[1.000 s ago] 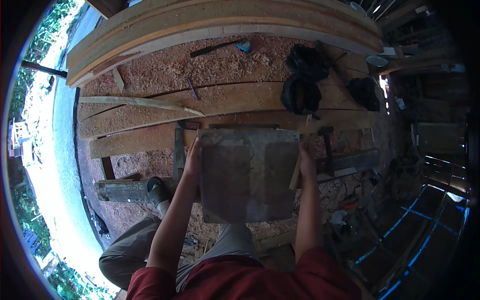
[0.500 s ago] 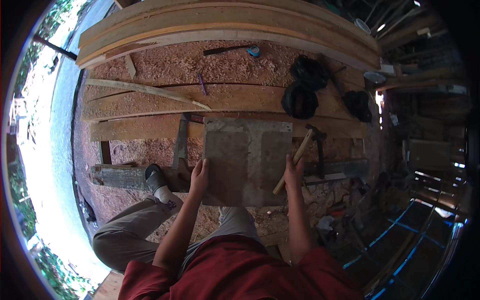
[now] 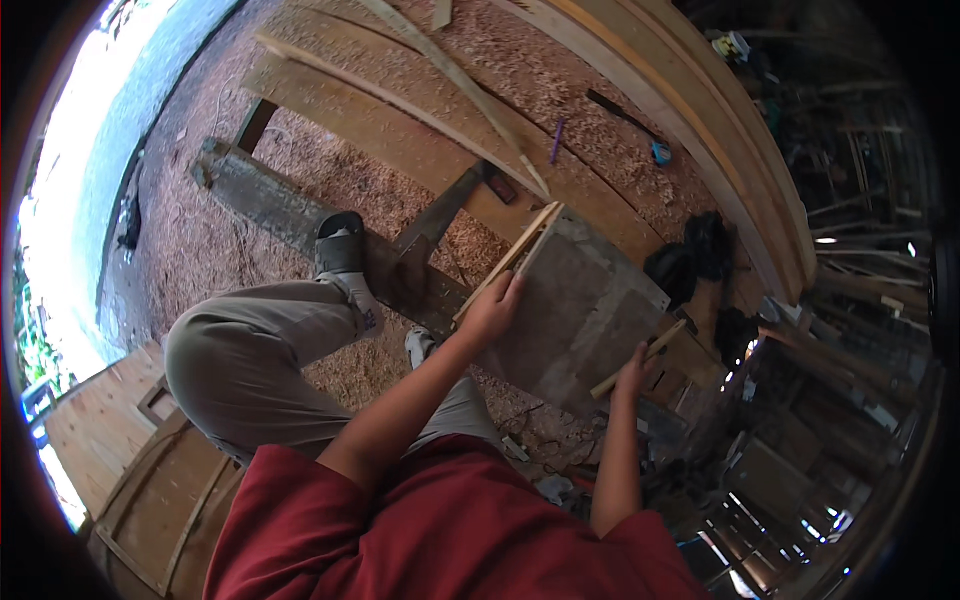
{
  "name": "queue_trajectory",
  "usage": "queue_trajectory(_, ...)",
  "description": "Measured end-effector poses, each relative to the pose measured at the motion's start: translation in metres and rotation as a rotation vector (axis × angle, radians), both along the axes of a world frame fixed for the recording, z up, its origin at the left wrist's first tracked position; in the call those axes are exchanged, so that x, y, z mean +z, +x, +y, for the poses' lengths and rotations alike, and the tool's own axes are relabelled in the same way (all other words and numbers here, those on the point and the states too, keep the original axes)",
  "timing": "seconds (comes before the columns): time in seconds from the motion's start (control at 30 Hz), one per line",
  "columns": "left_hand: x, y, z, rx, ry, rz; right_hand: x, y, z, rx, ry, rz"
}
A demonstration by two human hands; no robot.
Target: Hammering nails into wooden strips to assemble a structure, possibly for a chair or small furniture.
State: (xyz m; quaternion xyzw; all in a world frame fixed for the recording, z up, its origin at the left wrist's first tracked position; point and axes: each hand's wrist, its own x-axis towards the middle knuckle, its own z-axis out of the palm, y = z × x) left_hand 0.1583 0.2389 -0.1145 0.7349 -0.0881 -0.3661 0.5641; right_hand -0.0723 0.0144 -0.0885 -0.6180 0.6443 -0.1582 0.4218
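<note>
A square grey-brown panel [image 3: 580,310] is held between my two hands, tilted so that a pale wooden strip [image 3: 520,250] shows along its left edge. My left hand [image 3: 493,312] grips that left edge. On the opposite side, my right hand [image 3: 632,372] clasps the panel's edge together with a hammer, whose wooden handle [image 3: 668,338] sticks out past the fingers. The hammer's head is hard to make out here. Beyond my left hand a handsaw [image 3: 445,215] rests across the planks and a weathered beam [image 3: 270,205].
Shavings cover the ground and planks [image 3: 350,115]. A purple pencil-like stick [image 3: 557,142], a blue tape measure [image 3: 660,152] and black plastic bags [image 3: 690,262] lie beyond the panel. Thick stacked boards [image 3: 720,130] stand at the far right. My sandalled foot [image 3: 341,245] is on the beam.
My view has turned, so the planks now slant down to the right. The panel has tilted and shifted right in view, showing its wooden edge. Both hands keep their hold.
</note>
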Motion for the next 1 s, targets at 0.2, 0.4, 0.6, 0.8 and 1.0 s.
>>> queue_trajectory(0.2,0.023,0.005,-0.006,0.032,-0.009,0.029,-0.001,-0.004,-0.004,-0.143,-0.032,0.029)
queue_trajectory(0.4,0.023,0.006,-0.007,-0.034,0.048,0.055,-0.006,-0.012,-0.007,-0.053,-0.141,-0.001)
queue_trajectory(0.6,0.030,0.004,-0.012,0.002,0.109,0.010,0.003,0.001,-0.003,-0.029,-0.202,0.029)
queue_trajectory(0.8,0.003,-0.006,-0.010,-0.068,0.108,0.004,-0.017,-0.026,-0.019,-0.051,-0.105,0.026)
queue_trajectory(1.0,0.000,0.004,0.060,-0.054,-0.057,0.417,0.016,-0.028,-0.014,-0.007,0.143,0.025)
